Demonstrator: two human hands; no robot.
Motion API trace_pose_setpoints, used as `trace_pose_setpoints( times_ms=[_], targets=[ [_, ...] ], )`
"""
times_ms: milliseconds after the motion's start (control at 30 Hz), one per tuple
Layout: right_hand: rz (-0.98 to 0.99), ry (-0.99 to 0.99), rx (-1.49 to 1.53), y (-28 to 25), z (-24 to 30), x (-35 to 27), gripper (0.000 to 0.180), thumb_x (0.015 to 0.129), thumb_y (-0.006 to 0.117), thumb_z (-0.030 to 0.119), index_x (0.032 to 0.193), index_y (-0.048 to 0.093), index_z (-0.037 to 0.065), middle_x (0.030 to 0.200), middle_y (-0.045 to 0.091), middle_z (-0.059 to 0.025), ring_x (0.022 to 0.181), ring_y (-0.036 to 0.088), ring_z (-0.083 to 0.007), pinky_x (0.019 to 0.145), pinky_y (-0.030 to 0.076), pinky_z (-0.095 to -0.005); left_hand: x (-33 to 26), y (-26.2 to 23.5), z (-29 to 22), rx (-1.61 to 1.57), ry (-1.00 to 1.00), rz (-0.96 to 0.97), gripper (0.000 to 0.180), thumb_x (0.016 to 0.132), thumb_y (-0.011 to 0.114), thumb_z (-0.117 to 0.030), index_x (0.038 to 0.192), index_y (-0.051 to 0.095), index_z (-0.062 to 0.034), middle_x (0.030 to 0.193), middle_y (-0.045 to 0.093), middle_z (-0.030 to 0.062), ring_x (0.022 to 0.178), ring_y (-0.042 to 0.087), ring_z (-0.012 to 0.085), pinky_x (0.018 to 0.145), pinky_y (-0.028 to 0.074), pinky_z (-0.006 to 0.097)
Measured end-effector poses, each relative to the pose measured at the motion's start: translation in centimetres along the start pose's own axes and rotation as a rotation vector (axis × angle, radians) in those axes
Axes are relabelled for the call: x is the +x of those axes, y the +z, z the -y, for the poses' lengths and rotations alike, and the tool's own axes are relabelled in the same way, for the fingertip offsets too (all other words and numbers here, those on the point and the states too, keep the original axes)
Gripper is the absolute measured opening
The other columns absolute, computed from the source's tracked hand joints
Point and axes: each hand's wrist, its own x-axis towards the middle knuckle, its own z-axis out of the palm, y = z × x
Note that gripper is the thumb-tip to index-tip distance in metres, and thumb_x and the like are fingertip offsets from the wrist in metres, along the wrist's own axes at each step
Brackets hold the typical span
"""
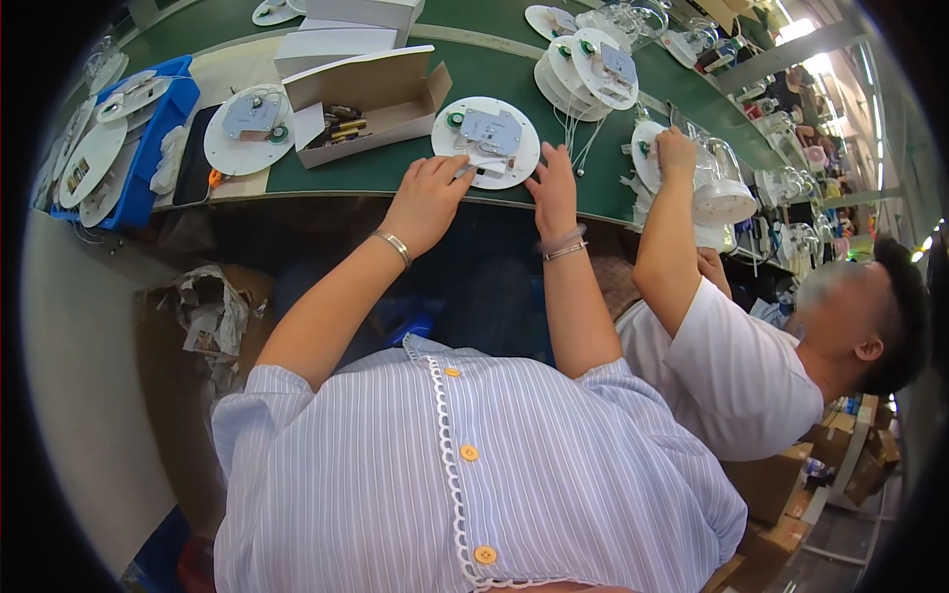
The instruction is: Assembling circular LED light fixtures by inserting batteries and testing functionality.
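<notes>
A round white base plate (521,163) lies on the bench edge before me. It carries a grey-blue panel, a small green round part and a pale block near its front edge. My left hand (427,201) rests at its near left side, fingers stretched out over the rim and the pale block. At its right rim is my right hand (556,194), fingers apart and slightly bent, the thumb by the edge. Neither hand visibly grips anything; what lies under the left fingertips is hidden.
An open cardboard box (400,128) with several batteries (343,127) stands left of the plate. Farther left are another white plate (223,150) and a blue crate (176,83) of plates. Stacked plates (565,87) stand at back right. A co-worker's arm (664,232) works close by on my right.
</notes>
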Motion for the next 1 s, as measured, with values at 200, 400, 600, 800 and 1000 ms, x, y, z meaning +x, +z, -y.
trace_pose_setpoints(
  times_ms=[200, 400, 600, 800, 1000],
  targets=[
    [0.102, -0.383, -0.931, -1.6, -1.5, -0.2, 0.053, 0.075, 0.053, 0.021, 0.118, 0.033, -0.003, 0.121, 0.032, -0.0236, 0.112, 0.033, -0.0313, 0.091, 0.027, -0.0358, -0.3, -3.0, 0.6, -0.019, -0.019, -0.151, 0.031, 0.066, 0.055, -0.003, 0.096, 0.053, -0.0079, 0.108, 0.046, 0.0092, 0.100, 0.042, 0.0256, 0.084, 0.033, 0.038],
    [0.233, -0.809, -1.412, 0.8, -1.4, -2.7, 0.051, 0.071, 0.058, 0.022, 0.115, 0.041, 0.004, 0.123, 0.028, -0.0271, 0.110, 0.034, -0.0388, 0.089, 0.031, -0.0369, -2.5, -7.1, 5.7, 0.215, -0.344, -0.424, 0.036, 0.063, 0.064, -0.020, 0.097, 0.053, -0.0138, 0.117, 0.038, 0.0058, 0.109, 0.034, 0.0232, 0.090, 0.023, 0.042],
    [0.268, -0.744, -1.324, 1.2, -2.0, -2.6, 0.051, 0.071, 0.058, 0.017, 0.117, 0.039, 0.004, 0.125, 0.025, -0.0264, 0.100, 0.041, -0.0395, 0.083, 0.036, -0.0359, -3.7, -7.6, 9.0, 0.352, -0.306, -0.123, 0.021, 0.066, 0.061, -0.018, 0.085, 0.055, -0.0133, 0.112, 0.045, 0.0010, 0.108, 0.037, 0.0189, 0.091, 0.023, 0.046],
    [0.299, -0.790, -1.341, 2.3, -2.5, -2.9, 0.053, 0.069, 0.058, 0.016, 0.117, 0.038, 0.003, 0.125, 0.024, -0.0264, 0.095, 0.044, -0.0398, 0.081, 0.037, -0.0372, -5.1, -8.3, 9.0, 0.333, -0.287, -0.139, 0.018, 0.067, 0.059, -0.018, 0.083, 0.055, -0.0116, 0.110, 0.047, 0.0016, 0.106, 0.040, 0.0190, 0.090, 0.025, 0.044],
    [0.252, -0.772, -1.364, 2.8, -2.6, -3.1, 0.055, 0.067, 0.059, 0.015, 0.116, 0.038, 0.003, 0.124, 0.024, -0.0272, 0.095, 0.043, -0.0402, 0.081, 0.037, -0.0379, -6.5, -10.4, 12.0, 0.278, -0.414, -0.535, 0.039, 0.071, 0.058, -0.027, 0.104, 0.048, -0.0085, 0.111, 0.043, 0.0138, 0.105, 0.038, 0.0292, 0.086, 0.029, 0.042]
  ],
)
